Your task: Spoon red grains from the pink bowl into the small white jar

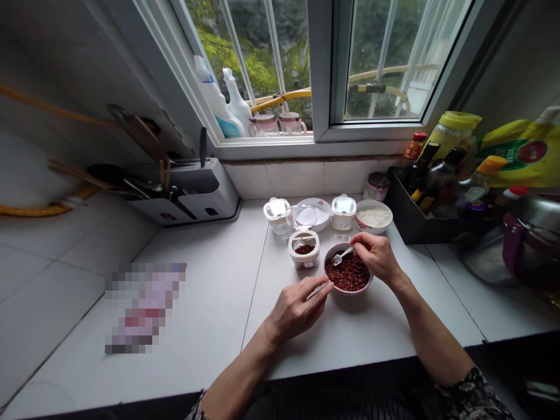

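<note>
Bowl (350, 292) of red flakes (355, 275) is sitting before you, your right hand (377, 256) pinching a white spoon (342, 255) in it, your left hand (297, 306) resting close-set fingers at its rim, likely steadying it, an opened jar (305, 261) standing left of it, apparently for reach.

White counter (210, 280), thin dark seams. Bowl of dark red flakes (350, 293) sits on it. From that bowl: open jar (305, 262) at ten o'clock, grey utensil rack (205, 204) farther out; shallow dish (327, 217) eleven; white-topped container (343, 220) twelve; bowl of white stuff (371, 231) one; dark bottle tray (405, 227) two; pixelated item (146, 309) nine.
</note>
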The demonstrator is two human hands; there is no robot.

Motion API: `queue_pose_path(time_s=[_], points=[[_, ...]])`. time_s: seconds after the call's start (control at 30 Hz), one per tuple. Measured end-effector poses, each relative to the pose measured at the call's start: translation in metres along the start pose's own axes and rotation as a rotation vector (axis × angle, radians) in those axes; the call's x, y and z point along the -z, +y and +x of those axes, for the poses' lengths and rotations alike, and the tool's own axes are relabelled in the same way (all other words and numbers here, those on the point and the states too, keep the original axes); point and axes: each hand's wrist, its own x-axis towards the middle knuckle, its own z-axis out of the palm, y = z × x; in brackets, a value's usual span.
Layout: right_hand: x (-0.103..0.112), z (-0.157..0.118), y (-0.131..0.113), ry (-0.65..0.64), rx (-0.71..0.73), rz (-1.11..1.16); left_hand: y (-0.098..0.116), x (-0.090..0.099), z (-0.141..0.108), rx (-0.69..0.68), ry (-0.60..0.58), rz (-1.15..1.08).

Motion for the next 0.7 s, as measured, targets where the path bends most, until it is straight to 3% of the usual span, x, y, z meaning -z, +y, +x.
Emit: queue_pose_path(time_s=[0.3,0.7], points=[[0.0069,0.0039,-0.0043,0.033,-0.141,0.228,-0.0001,-0.0001,0.0003,-0.002,0.004,-0.002],[0.0102,0.0089,-0.0069,-0.045,-0.352,0.444,0.0005,0.0008,0.0009,0.003,-0.003,-0.001]])
